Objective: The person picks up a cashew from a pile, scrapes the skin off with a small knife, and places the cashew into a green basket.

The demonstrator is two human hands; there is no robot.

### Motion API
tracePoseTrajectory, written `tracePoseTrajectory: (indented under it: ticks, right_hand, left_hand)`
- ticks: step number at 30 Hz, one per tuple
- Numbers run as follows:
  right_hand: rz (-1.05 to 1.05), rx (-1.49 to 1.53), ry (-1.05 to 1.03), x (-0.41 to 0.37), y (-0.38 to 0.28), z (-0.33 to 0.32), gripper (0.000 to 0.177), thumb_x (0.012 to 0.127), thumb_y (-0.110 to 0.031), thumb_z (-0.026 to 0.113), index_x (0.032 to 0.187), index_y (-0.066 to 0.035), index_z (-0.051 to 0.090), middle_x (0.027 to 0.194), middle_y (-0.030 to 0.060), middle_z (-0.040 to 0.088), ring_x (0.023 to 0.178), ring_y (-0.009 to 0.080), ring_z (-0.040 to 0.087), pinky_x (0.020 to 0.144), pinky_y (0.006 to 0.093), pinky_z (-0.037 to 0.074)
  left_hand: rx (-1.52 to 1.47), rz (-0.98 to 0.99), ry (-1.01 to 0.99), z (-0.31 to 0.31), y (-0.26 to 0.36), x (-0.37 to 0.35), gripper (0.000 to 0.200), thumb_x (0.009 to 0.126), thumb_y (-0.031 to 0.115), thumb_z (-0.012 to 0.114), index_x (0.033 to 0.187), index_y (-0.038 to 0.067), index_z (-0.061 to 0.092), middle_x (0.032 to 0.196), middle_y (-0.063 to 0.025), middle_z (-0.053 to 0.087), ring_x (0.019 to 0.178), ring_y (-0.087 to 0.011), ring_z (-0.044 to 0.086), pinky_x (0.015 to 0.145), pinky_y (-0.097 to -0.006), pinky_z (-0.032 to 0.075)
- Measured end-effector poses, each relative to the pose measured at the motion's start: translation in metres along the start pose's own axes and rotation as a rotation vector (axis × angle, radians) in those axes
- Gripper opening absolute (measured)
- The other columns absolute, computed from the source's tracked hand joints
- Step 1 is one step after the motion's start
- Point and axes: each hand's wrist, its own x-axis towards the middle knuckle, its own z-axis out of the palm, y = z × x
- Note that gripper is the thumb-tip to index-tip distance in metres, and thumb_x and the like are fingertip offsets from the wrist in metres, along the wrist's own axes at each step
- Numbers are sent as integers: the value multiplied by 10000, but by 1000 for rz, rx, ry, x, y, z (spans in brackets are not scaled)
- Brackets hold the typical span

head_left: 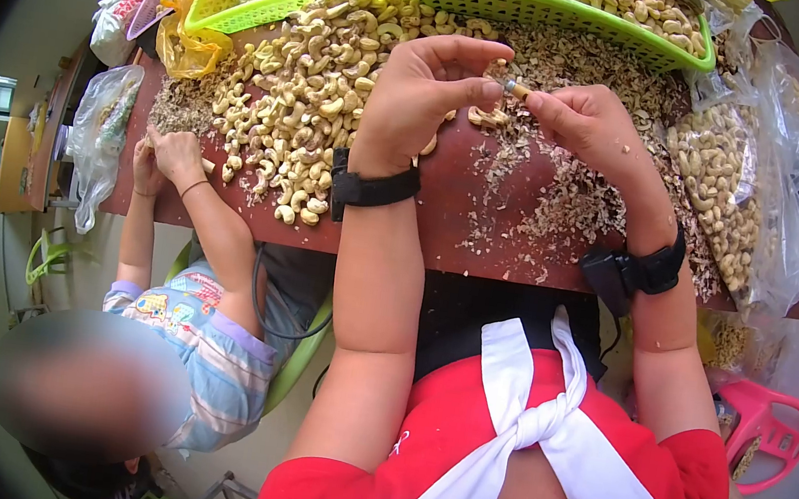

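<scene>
Above the table's middle, my left hand (425, 96) is closed in a pinch, thumb and index finger on a cashew nut (498, 68) that is mostly hidden by the fingertips. My right hand (593, 124) grips a small peeling knife (518, 90) by its short light-brown handle, the metal end pointing at the nut. Left of my left hand spreads a big heap of pale cashew nuts (305, 86). Flakes of brown cashew skin (568, 196) lie beneath and around my right hand.
Two green baskets, one left (237, 24) and one right (552, 12), hold cashews at the back. A clear plastic bag of cashews (733, 172) stands right on the red-brown table (446, 205). Another person's hands (169, 159) work at the left edge. A pink stool (774, 430) is lower right.
</scene>
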Motion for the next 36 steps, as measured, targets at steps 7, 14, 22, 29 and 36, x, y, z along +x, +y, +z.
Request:
tracePoseTrajectory:
  ticks: [7, 14, 22, 29, 36]
  right_hand:
    - [58, -5, 65, 3, 4, -4, 400, 783, -349, 532, 514, -54, 520, 439, -44, 403, 405, 37, 358, 378, 203, 272]
    - [34, 89, 0, -3, -2, -5, 395, 802, -353, 509, 544, -55, 527, 435, -46, 397, 384, 30, 335, 359, 185, 249]
    - [27, 157, 8, 1, 3, -3, 384, 797, -351, 513, 559, -51, 539, 446, -38, 417, 398, 31, 359, 367, 186, 267]
    - [-11, -39, 197, 6, 2, 2, 429, 772, -379, 529, 586, 8, 555, 468, 6, 446, 434, 66, 395, 406, 231, 323]
    - [-127, -231, 315, 4, -1, 9, 418, 777, -358, 505, 624, 30, 536, 516, 122, 474, 457, 161, 444, 459, 289, 365]
  left_hand:
    - [-89, -236, 49, 2, 3, 0, 229, 708, 34, 616, 917, -37, 558, 752, -75, 588, 610, -121, 558, 542, -219, 476]
    - [-223, -172, 40, 7, -6, 4, 259, 721, 14, 588, 964, -52, 524, 785, -116, 587, 690, -185, 592, 621, -289, 518]
    - [-406, -19, 21, 18, -13, 7, 298, 743, -27, 538, 1034, -61, 482, 884, -169, 567, 833, -235, 572, 724, -331, 506]
    - [-472, 23, 216, 31, -20, 3, 198, 759, 11, 545, 947, -45, 518, 856, -145, 571, 809, -223, 576, 712, -323, 509]
    - [-546, -31, 346, 36, -24, 4, 123, 756, 15, 552, 871, -25, 531, 822, -117, 573, 769, -197, 571, 710, -299, 499]
